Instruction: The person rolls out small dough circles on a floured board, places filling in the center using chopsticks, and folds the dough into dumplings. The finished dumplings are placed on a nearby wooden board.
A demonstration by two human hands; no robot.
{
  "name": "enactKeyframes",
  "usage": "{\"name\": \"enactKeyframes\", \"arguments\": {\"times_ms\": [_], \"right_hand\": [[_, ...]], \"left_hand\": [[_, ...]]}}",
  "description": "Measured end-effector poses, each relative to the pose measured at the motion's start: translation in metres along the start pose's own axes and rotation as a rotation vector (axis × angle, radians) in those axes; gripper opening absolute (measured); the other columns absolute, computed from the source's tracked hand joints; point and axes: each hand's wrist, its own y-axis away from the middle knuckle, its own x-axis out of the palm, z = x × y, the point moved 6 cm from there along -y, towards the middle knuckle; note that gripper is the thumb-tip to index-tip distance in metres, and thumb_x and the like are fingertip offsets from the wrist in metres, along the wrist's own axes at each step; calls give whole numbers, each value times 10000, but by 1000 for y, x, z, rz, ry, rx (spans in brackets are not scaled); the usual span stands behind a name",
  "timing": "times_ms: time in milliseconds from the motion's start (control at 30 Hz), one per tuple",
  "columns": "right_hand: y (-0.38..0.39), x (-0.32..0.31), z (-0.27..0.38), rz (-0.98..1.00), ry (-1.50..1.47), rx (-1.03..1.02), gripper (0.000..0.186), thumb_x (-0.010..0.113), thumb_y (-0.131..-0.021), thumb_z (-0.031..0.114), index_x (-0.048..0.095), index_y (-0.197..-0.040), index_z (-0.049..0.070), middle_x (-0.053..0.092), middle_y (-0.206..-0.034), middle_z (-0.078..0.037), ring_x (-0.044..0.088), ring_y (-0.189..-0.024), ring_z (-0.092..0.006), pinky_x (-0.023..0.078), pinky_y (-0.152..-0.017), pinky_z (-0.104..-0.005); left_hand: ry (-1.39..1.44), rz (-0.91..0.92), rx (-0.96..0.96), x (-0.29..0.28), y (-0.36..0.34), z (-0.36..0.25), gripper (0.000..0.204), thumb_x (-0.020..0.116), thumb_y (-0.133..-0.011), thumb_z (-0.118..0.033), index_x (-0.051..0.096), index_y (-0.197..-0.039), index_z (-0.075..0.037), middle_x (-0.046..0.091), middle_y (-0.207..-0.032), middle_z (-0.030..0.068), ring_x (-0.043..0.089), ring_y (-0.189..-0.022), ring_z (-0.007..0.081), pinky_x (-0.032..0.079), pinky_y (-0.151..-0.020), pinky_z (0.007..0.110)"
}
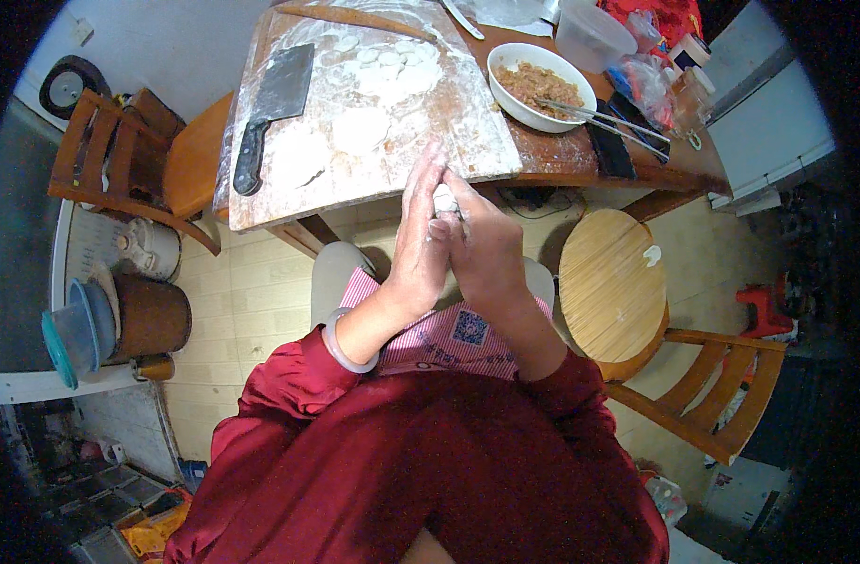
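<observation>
Above my lap, just off the near edge of the floured board (486, 155), my left hand (421, 230) and my right hand (489, 240) are pressed together. Between them shows a bit of a white dough dumpling (445, 199); most of it is hidden by my fingers. Flour coats my fingers. On the board, a flat round dough wrapper (360, 130) lies nearest, with several small dough pieces (392, 62) behind it. A cleaver (284, 85) with a black handle rests at the board's left, and a rolling pin (355, 19) lies across the far side.
Right of the board stands a white bowl (588, 89) of minced filling, metal chopsticks (609, 120) leaning over its rim. Beyond it are a clear plastic tub (594, 36) and plastic bags (648, 85). Wooden chairs stand at left (200, 155) and right (613, 291).
</observation>
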Motion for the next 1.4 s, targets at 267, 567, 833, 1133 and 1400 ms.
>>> {"name": "enactKeyframes", "arguments": {"times_ms": [267,567,833,1133,1400], "right_hand": [[8,-5,-24,-158,-158,288,352,583,-867,83,515,-1211,112,666,-948,-219,655,-888,-427,512,-758,-494],[76,-114,-263,-505,12,501,266,616,-862,119,584,-1126,99,697,-955,-135,688,-873,-226,542,-779,-367],[225,-246,-530,-681,647,869,223,720,-762,79,658,-977,71,671,-913,-181,660,-873,-340,519,-773,-436],[234,-268,-619,-738,682,1027,246,747,-754,81,656,-981,61,672,-954,-158,654,-904,-339,515,-786,-438],[236,-267,-642,-750,596,999,278,717,-781,155,602,-1016,62,633,-964,-176,604,-948,-372,485,-795,-483]], "left_hand": [[-93,-11,-42,24,4,21,642,286,-1010,-562,466,-1313,-26,374,-1457,228,348,-1365,373,238,-1144,472],[-29,190,-63,65,24,23,665,368,-1013,-526,323,-1454,-31,335,-1511,213,310,-1422,345,195,-1178,455],[-90,370,-222,95,48,44,541,438,-1020,-325,312,-1453,-27,347,-1503,216,319,-1420,356,194,-1180,457],[-134,386,-339,118,50,68,512,450,-995,-206,313,-1445,-4,349,-1501,215,332,-1413,340,206,-1179,448],[-168,400,-403,128,49,72,531,473,-969,-174,315,-1439,15,368,-1491,212,360,-1391,325,217,-1174,435]]}}
